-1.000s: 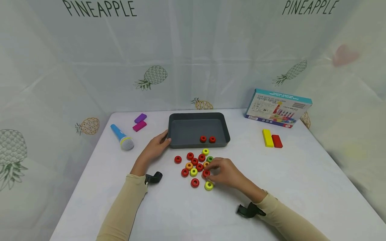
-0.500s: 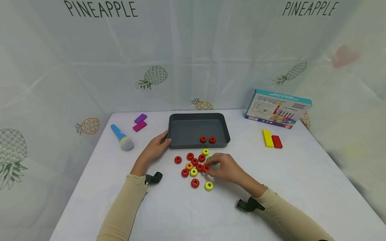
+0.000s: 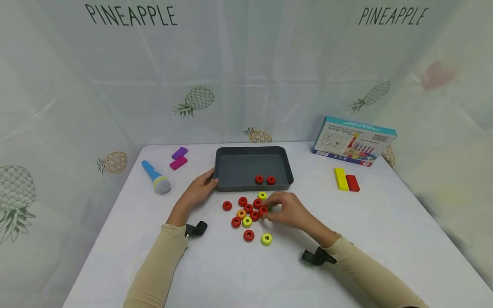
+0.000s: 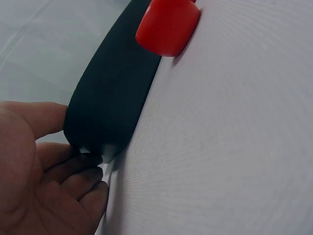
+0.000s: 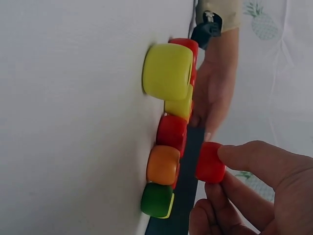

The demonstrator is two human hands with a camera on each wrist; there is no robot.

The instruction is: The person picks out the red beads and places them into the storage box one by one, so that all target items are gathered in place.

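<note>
My right hand (image 3: 289, 210) pinches a red bead (image 5: 211, 163) between thumb and fingers, raised above the others in the right wrist view. Around it on the table lie several loose beads: red ones such as this red bead (image 3: 248, 235), a yellow bead (image 3: 266, 239), an orange bead (image 5: 163, 165) and a green bead (image 5: 157, 199). Beyond them sits a dark grey tray (image 3: 246, 164) with two red beads (image 3: 271, 180) inside its front right part. At the tray's left front corner, my left hand (image 3: 197, 190) grips its edge, thumb on one side and fingers on the other.
A toy microphone (image 3: 155, 176) lies at the left, with a purple block (image 3: 179, 152) and a magenta block (image 3: 178, 163) beyond it. Towards the back right stands a printed box (image 3: 353, 142). In front of it are a yellow block (image 3: 341, 179) and a red block (image 3: 352, 183).
The right hand has lifted a red bead from the near right of the group and moved it away from me, towards the tray. The left hand stays at the tray's corner.
</note>
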